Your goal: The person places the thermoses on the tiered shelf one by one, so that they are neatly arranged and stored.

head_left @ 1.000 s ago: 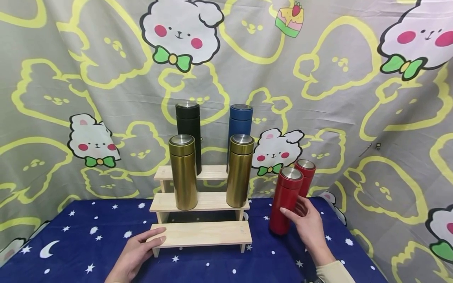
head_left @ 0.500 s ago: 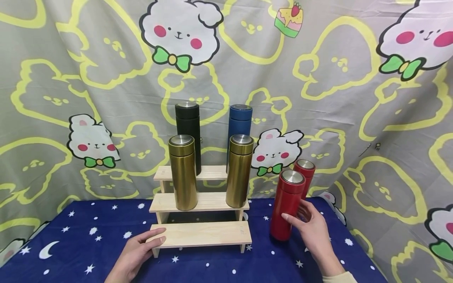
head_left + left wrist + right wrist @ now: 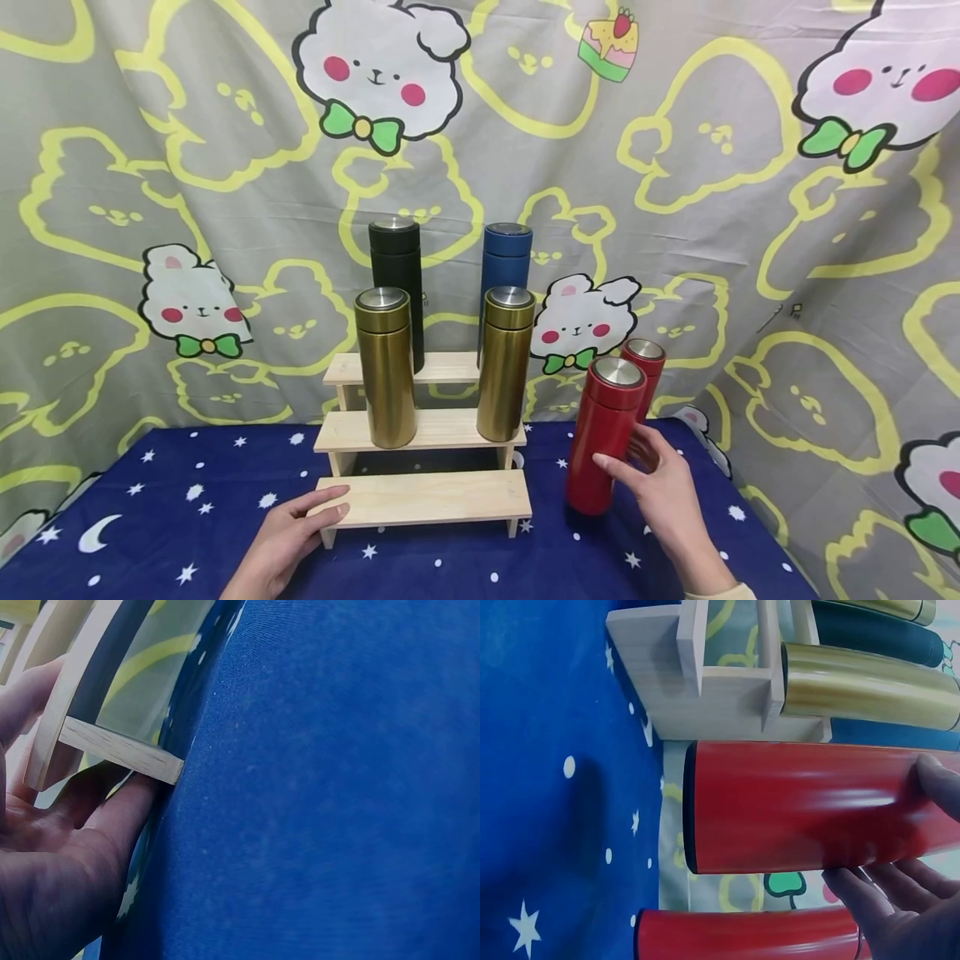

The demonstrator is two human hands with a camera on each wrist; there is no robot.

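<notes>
My right hand (image 3: 666,492) holds a red thermos flask (image 3: 600,442) round its lower body, slightly tilted, with its steel-topped lid up. In the right wrist view the black base of this flask (image 3: 795,806) is off the blue cloth. Behind it a second red thermos (image 3: 648,363) stands partly hidden. My left hand (image 3: 288,533) grips the left end of the lowest step of a wooden stepped stand (image 3: 427,500); in the left wrist view its fingers (image 3: 124,814) reach round by the leg. No flask stands on that step.
Two gold thermoses (image 3: 390,383) (image 3: 506,379) stand on the middle step. A black thermos (image 3: 396,267) and a blue thermos (image 3: 507,258) stand on the top one. Blue star-print cloth (image 3: 225,475) covers the table, and a patterned curtain (image 3: 247,167) hangs behind.
The red thermos in my right hand has come slightly nearer to me, then shifted a little left. My left hand stays on the stand.
</notes>
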